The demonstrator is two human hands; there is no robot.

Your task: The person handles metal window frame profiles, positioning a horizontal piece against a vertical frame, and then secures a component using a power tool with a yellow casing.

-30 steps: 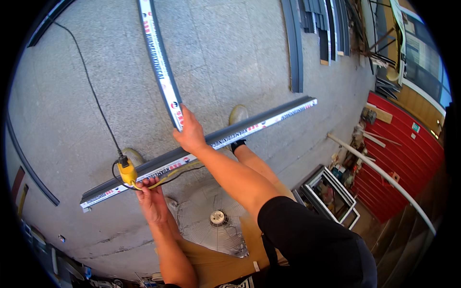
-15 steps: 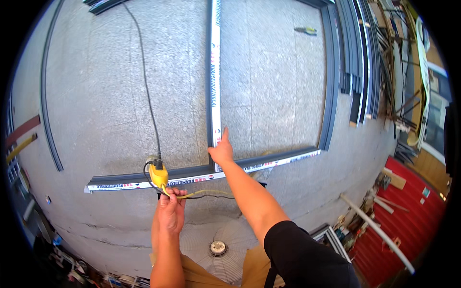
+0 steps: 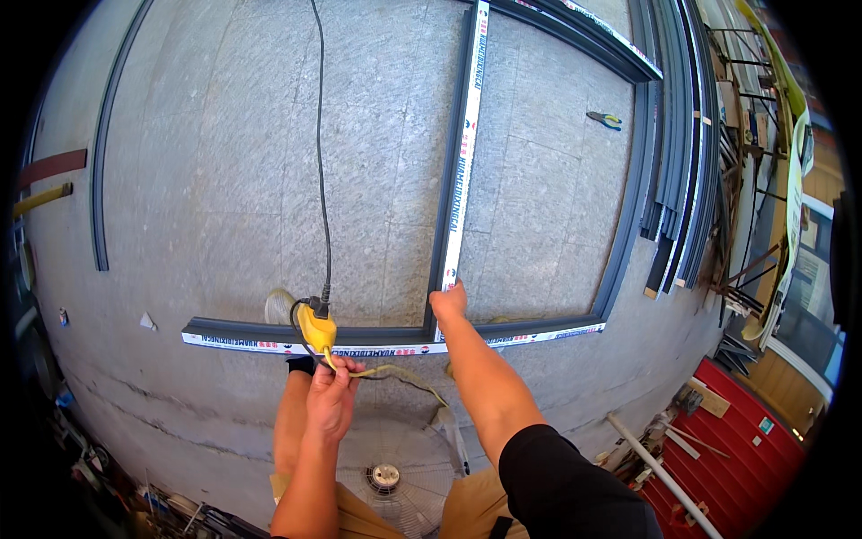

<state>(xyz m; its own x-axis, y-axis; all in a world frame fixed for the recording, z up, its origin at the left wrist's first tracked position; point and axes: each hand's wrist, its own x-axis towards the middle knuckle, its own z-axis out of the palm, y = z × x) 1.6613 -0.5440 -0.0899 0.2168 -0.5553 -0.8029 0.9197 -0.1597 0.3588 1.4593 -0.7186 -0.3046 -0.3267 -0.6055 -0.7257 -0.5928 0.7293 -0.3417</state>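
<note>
My left hand (image 3: 330, 400) pinches a yellow cord (image 3: 386, 369) just below a yellow extension socket (image 3: 317, 328). A black plug sits in the socket's far end, and its dark cable (image 3: 321, 162) runs away across the floor. The socket hangs over the near rail (image 3: 386, 339) of a dark grey metal frame with printed white film on its edge. My right hand (image 3: 448, 303) is closed around the frame's middle bar (image 3: 456, 198), close to where it meets the near rail. Its fingertips are partly hidden by the bar.
Pliers (image 3: 604, 119) lie on the floor inside the frame's right half. Long grey profiles (image 3: 673, 135) are stacked at the right. A round wire fan guard (image 3: 384, 478) stands by my legs. A red corrugated sheet (image 3: 754, 440) and a pale pole (image 3: 660, 472) are at lower right.
My view has shifted, so the frame appears further right. My right hand, earlier with a finger stretched along the middle bar, has closed around it. My left hand keeps the cord.
</note>
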